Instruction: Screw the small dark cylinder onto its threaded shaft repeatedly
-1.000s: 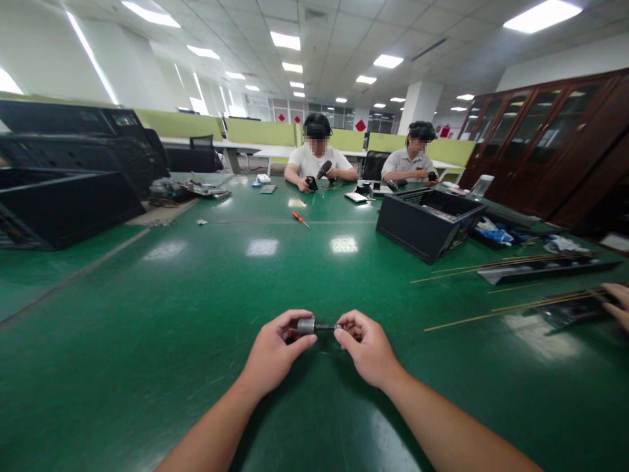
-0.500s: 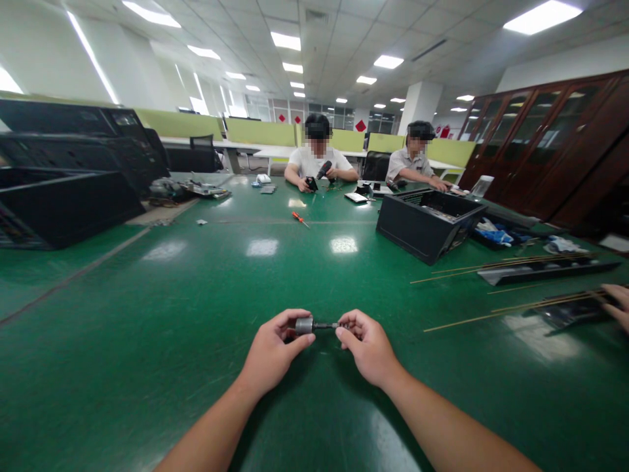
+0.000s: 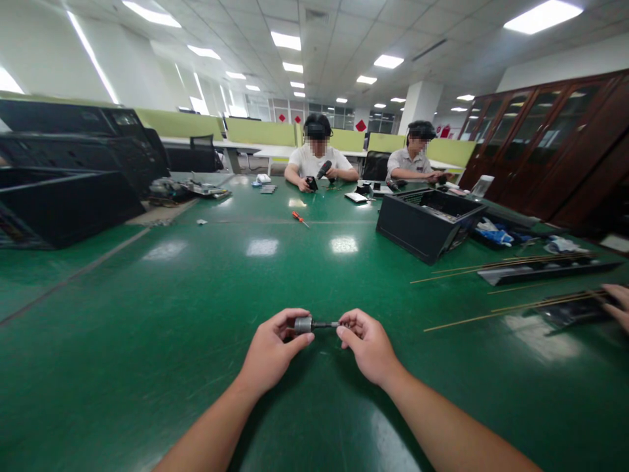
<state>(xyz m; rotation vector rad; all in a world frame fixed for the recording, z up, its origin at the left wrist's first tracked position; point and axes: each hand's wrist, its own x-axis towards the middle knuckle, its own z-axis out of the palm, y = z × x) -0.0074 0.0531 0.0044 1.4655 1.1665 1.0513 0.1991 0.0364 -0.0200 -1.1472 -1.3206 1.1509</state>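
My left hand [image 3: 275, 344] grips a metal cylinder with a thin shaft [image 3: 303, 325], thumb below and fingers above and behind it. The cylinder is grey, and its dark shaft points right, lying level just above the green table. At the far end of that shaft, my right hand [image 3: 366, 342] is closed in a pinch on its tip. Small bits show between the right fingers, too small to name. The curled fingers hide part of the cylinder's left end.
An orange screwdriver [image 3: 299, 218] lies ahead. A black computer case [image 3: 425, 226] stands at right, with thin rods [image 3: 462, 321] nearer. More cases [image 3: 63, 206] are at left. Two people sit across the table; one holds a power drill [image 3: 324, 170]. Another person's hand [image 3: 619, 305] is at far right.
My hands and the metal cylinder have hardly moved. The person at the far right side of the table has raised their head slightly and drawn their hands closer together.
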